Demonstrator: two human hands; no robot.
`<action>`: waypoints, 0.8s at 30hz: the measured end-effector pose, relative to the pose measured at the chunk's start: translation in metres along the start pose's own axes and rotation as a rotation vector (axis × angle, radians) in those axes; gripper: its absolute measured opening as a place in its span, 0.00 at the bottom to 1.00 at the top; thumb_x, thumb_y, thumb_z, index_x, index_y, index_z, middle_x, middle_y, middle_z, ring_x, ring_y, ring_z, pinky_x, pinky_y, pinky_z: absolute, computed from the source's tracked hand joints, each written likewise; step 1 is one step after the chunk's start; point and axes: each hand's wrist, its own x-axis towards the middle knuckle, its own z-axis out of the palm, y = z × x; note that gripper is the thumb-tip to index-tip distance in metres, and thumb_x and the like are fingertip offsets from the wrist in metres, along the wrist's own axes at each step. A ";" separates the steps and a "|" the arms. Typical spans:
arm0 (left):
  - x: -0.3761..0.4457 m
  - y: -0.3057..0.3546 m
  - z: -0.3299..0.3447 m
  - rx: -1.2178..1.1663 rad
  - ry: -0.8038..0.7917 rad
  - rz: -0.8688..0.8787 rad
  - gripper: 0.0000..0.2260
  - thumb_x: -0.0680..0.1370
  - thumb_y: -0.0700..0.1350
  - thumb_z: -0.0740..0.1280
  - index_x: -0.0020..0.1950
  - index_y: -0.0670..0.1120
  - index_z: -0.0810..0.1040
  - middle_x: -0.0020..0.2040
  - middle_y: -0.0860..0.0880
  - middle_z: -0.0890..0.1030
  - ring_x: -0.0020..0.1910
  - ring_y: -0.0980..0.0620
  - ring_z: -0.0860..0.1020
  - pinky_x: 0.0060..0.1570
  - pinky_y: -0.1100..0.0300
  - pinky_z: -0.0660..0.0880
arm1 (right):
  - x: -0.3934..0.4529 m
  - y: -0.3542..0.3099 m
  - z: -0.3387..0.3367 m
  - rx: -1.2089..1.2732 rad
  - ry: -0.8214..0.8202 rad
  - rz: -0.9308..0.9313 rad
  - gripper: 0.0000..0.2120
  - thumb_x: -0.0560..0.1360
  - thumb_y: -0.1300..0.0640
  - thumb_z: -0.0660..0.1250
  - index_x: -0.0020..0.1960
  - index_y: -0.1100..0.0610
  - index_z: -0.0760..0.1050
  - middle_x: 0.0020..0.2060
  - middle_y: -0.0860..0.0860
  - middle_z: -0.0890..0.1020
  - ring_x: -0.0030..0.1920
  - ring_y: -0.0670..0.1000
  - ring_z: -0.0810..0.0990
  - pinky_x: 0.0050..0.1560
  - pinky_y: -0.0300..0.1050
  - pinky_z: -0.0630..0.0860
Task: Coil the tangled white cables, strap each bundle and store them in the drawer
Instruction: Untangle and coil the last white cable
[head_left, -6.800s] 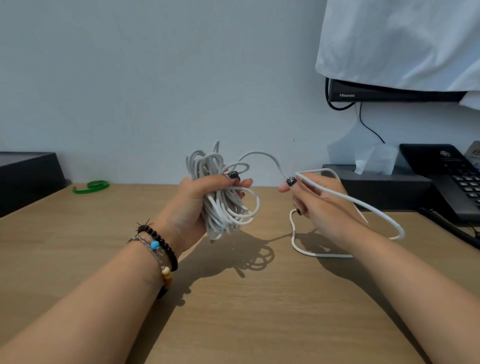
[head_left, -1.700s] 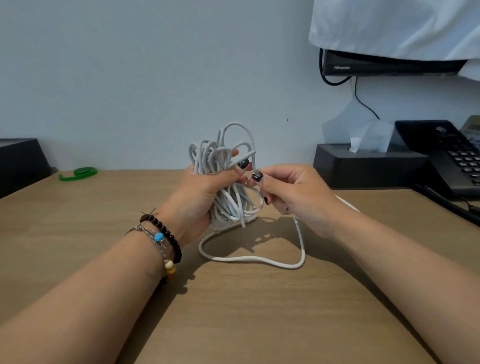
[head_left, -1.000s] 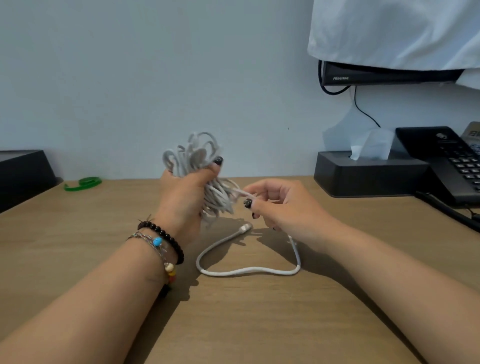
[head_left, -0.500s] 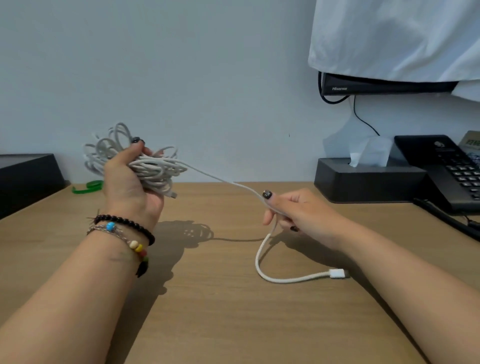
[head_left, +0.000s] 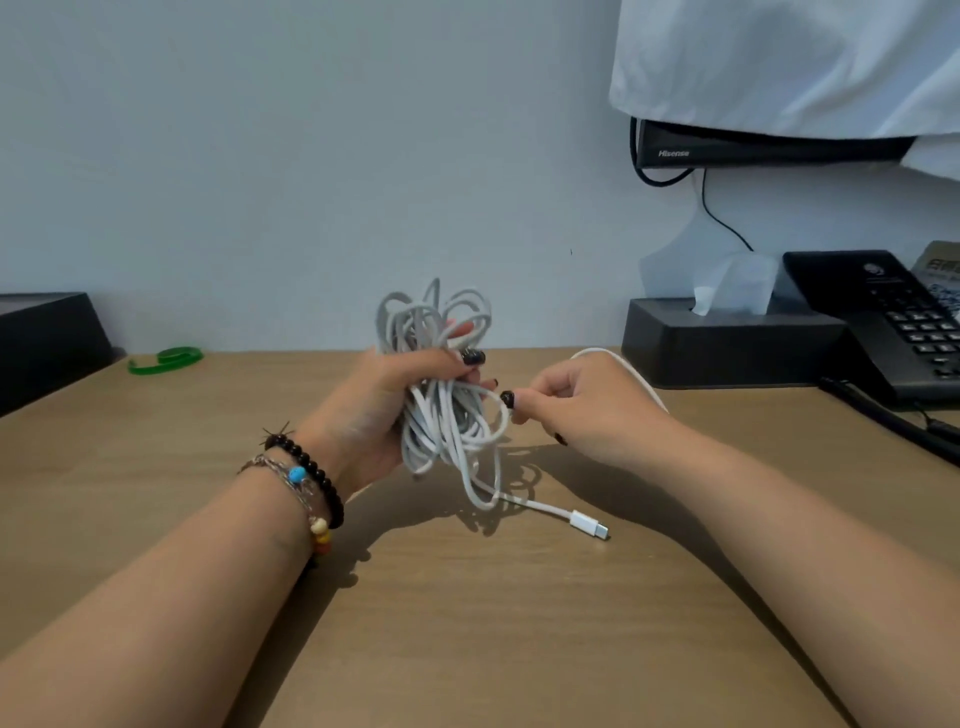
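Head view, left hand (head_left: 387, 410): back at the centre over the desk (head_left: 467, 623), no longer raised to the left; fingers curled round the tangled white cables (head_left: 441, 395), held above the wood.
Head view, right hand (head_left: 576, 410): moved in close beside the bundle; thumb and forefinger pinching one strand; slack loop now arching behind the hand.
Head view, cable plug (head_left: 589, 525): lying on the desk, now under the hands.
Head view, green strap (head_left: 165, 359): unchanged, far left by the wall.
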 end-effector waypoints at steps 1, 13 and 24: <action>0.000 -0.002 0.002 0.036 -0.007 -0.013 0.18 0.68 0.32 0.70 0.56 0.40 0.77 0.37 0.42 0.82 0.38 0.45 0.84 0.40 0.54 0.83 | -0.001 -0.001 0.000 0.066 -0.004 0.025 0.14 0.77 0.46 0.68 0.37 0.50 0.84 0.22 0.45 0.74 0.25 0.44 0.69 0.32 0.37 0.70; 0.004 -0.009 0.002 0.274 0.111 -0.012 0.15 0.71 0.27 0.69 0.55 0.40 0.78 0.46 0.39 0.82 0.45 0.42 0.82 0.46 0.50 0.82 | 0.001 -0.004 -0.002 0.678 -0.031 0.110 0.14 0.81 0.59 0.61 0.43 0.60 0.82 0.26 0.50 0.74 0.23 0.44 0.65 0.26 0.35 0.61; 0.004 -0.013 0.005 0.207 0.001 -0.025 0.23 0.64 0.33 0.70 0.59 0.41 0.78 0.45 0.41 0.84 0.43 0.44 0.83 0.41 0.54 0.81 | -0.002 -0.004 0.005 0.888 -0.052 0.076 0.11 0.82 0.62 0.59 0.47 0.63 0.79 0.32 0.53 0.81 0.23 0.46 0.69 0.27 0.35 0.69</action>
